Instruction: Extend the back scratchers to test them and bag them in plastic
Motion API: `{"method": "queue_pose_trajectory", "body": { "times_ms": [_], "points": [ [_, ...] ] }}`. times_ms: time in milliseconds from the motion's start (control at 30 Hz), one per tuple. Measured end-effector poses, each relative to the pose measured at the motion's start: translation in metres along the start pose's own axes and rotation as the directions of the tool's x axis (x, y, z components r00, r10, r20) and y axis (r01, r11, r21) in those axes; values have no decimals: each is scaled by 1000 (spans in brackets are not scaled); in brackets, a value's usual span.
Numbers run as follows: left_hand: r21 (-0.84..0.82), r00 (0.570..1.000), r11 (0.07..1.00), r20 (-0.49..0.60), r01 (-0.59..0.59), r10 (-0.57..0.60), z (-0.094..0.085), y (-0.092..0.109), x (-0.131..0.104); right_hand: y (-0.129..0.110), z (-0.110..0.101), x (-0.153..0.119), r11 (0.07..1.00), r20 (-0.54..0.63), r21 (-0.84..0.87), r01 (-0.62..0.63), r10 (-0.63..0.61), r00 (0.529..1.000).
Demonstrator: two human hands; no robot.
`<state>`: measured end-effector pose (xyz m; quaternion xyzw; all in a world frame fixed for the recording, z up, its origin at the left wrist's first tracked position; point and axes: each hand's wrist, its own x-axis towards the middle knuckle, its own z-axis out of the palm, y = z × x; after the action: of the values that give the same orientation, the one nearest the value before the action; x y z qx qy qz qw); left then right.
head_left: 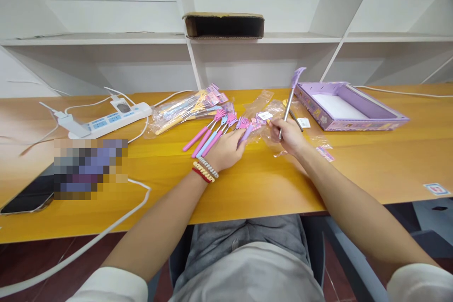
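Note:
My right hand (290, 136) is closed around the metal rod of a back scratcher (289, 104). Its purple claw head points up and away from me. A short purple handle (246, 134) shows between the thumb and fingers of my left hand (226, 150), which is closed on it; part of it is hidden. Beside and partly under that hand lies a row of back scratchers (205, 138) with pink and blue handles and claw heads. Behind them are more back scratchers in clear plastic bags (184, 111). A dark-rodded back scratcher (296, 119) with a yellow head lies beyond my right hand.
An open purple box (368, 122) stands at the right back. Clear wrappers (265, 99) lie mid-table. At left are a white power strip (113, 121), cables and a phone (30, 193). A cardboard box (224, 26) sits on the white shelf (300, 37) behind.

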<state>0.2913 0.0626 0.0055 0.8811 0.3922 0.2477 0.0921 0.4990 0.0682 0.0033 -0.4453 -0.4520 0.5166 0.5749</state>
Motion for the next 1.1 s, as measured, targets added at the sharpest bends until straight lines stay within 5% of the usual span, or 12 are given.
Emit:
{"method": "queue_pose_trajectory", "body": {
  "times_ms": [133,433,667,1100],
  "points": [
    [22,999,999,7,-50,50,0,-1,0,-6,-8,2,998,-82,-39,55,-58,995],
    [30,993,994,37,-109,108,1,-1,-2,-8,-6,-1,999,51,2,-37,37,998],
    [-4,992,992,36,-124,124,1,-1,-2,1,-2,-4,1000,151,-22,17,-14,988],
    [-41,991,990,-19,-136,135,4,-5,0,1,-8,3,999,53,39,27,-29,998]
  ]
}}
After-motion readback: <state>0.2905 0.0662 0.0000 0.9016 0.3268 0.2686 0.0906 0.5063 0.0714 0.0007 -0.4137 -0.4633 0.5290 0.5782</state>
